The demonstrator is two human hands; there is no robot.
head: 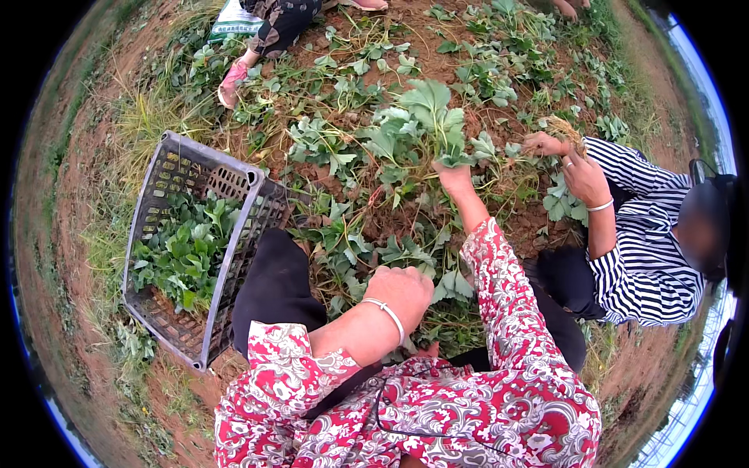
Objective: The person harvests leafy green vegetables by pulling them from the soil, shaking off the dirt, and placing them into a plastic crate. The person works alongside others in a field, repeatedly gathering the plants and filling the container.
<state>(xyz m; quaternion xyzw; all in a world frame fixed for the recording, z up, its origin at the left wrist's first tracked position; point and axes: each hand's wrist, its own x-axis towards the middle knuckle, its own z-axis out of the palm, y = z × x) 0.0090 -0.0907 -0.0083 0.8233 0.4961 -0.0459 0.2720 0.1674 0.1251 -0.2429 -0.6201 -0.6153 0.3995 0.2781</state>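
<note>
My right hand (455, 177) reaches out ahead and grips a strawberry plant (434, 111), its broad green leaves standing up above the fingers. Part of the grip is hidden behind a leaf. Closer to my body, my left hand (401, 295) is curled with knuckles up, over strawberry leaves (409, 253). Its fingertips are out of sight, so whether it holds anything does not show. Uprooted-looking plants with stringy runners and brown roots (404, 216) lie tangled between my hands and around them.
At my left, a dark plastic crate (213, 292) is tilted and holds leafy green seedlings (181, 251). A co-worker in a striped shirt (638, 234) crouches close on my right, holding a rooty bundle (566, 131). Another person's pink shoe (233, 83) and a white-green sack (234, 22) are ahead.
</note>
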